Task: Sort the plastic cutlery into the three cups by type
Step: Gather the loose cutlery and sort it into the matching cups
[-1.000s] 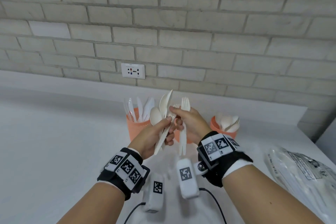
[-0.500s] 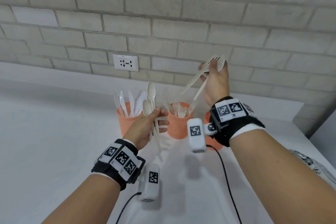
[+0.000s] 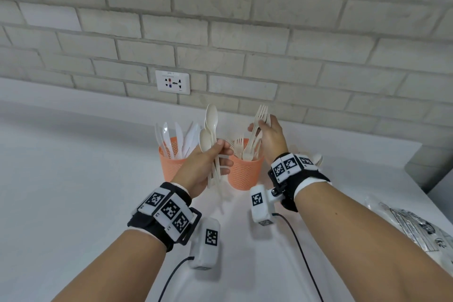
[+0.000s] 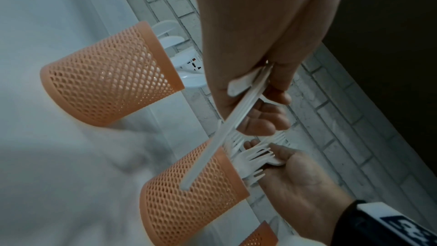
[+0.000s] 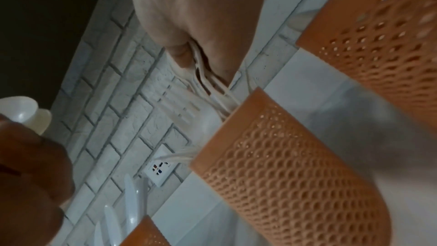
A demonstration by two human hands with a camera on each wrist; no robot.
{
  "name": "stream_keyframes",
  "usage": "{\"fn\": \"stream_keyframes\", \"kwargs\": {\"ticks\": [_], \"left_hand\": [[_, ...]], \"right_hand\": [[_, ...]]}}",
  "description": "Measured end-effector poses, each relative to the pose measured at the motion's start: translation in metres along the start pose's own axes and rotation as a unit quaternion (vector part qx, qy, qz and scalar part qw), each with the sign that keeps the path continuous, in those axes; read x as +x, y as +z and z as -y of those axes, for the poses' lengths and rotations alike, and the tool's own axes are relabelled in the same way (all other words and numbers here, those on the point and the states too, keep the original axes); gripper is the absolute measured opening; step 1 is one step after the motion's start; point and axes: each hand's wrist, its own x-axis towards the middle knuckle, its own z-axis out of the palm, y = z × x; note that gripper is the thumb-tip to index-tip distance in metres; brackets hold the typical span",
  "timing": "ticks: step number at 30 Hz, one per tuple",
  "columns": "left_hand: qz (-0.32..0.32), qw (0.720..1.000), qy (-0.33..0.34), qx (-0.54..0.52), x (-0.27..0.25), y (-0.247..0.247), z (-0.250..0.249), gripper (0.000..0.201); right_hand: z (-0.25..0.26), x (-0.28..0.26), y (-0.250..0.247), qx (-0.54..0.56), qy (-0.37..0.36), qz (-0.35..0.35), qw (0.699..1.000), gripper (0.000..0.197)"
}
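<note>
Where the white counter (image 3: pixel 73 179) meets the brick wall (image 3: pixel 245 32), three orange mesh cups stand in a row near the back edge. Socket (image 3: pixel 172 82) on the wall above them. Clear plastic bag (image 3: pixel 414 225) lies at the counter's right edge.

Left cup (image 3: pixel 171 167): white knives (image 3: pixel 181 138) standing in it, blades up. Middle cup (image 3: pixel 245 174): forks (image 3: pixel 241 148), tines up. Right cup: mostly hidden behind the right wrist in the head view; only a sliver of its rim shows in the left wrist view (image 4: pixel 260 235), with a few pale spoon bowls (image 3: pixel 317 158) past the wristband.

Left hand (image 3: pixel 208 164): raised in front of the gap between left and middle cups, fingers and thumb curled round a bunch of spoons (image 3: pixel 209 130), bowls up, handles hanging below the palm. From the left wrist, the handles (image 4: pixel 212 149) cross in front of the middle cup's rim.

Right hand (image 3: pixel 269 137): over the middle cup, thumb and fingers pinching a few forks (image 3: pixel 261 115) near the heads, tines up. Their handles slant down toward the cup's mouth; the right wrist view shows them (image 5: pixel 220 96) reaching the rim, lower ends out of sight behind it. Cannot tell whether they touch the bottom.

Both wrists: black bands with coded markers, and a white camera block with a cable.
</note>
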Motion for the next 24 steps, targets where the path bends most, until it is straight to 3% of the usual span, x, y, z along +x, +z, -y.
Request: {"fn": "stream_keyframes", "kwargs": {"ticks": [5,8,10,11,13,15,18,20,22,24], "left_hand": [[0.016,1.0,-0.008,0.007,0.0,0.005,0.001,0.025],[0.02,1.0,-0.017,0.009,0.001,0.009,-0.001,0.025],[0.024,0.999,-0.021,0.01,0.001,0.012,-0.002,0.025],[0.027,0.999,-0.021,0.012,0.0,0.013,-0.003,0.025],[0.031,0.999,-0.019,0.014,-0.001,0.013,-0.003,0.024],[0.034,0.999,-0.013,0.019,-0.001,0.014,-0.002,0.023],[0.044,0.999,-0.017,0.012,0.001,0.02,-0.001,0.022],[0.064,0.997,-0.026,0.026,0.001,0.028,0.001,0.021],[0.088,0.993,-0.038,0.064,0.002,0.039,0.002,0.018],[0.097,0.988,-0.048,0.106,0.004,0.052,0.005,0.021]], "right_hand": [[-0.002,0.006,-0.002,-0.127,0.006,0.047,0.991,0.024],[-0.003,0.01,-0.002,-0.176,-0.011,0.034,0.984,0.014],[-0.007,0.008,-0.004,-0.204,0.018,0.061,0.977,0.008],[-0.008,0.006,-0.005,-0.204,0.038,0.074,0.975,0.011],[-0.006,0.002,-0.01,-0.177,0.058,0.084,0.979,0.036],[0.002,-0.001,-0.013,-0.15,0.023,0.077,0.986,0.056],[0.026,-0.012,-0.012,-0.115,-0.063,0.046,0.99,0.047],[0.044,-0.024,-0.013,-0.077,-0.093,0.096,0.988,0.038],[0.057,-0.038,-0.015,-0.065,-0.083,0.198,0.974,0.04],[0.059,-0.049,-0.02,-0.142,-0.086,0.262,0.95,0.047]]}}
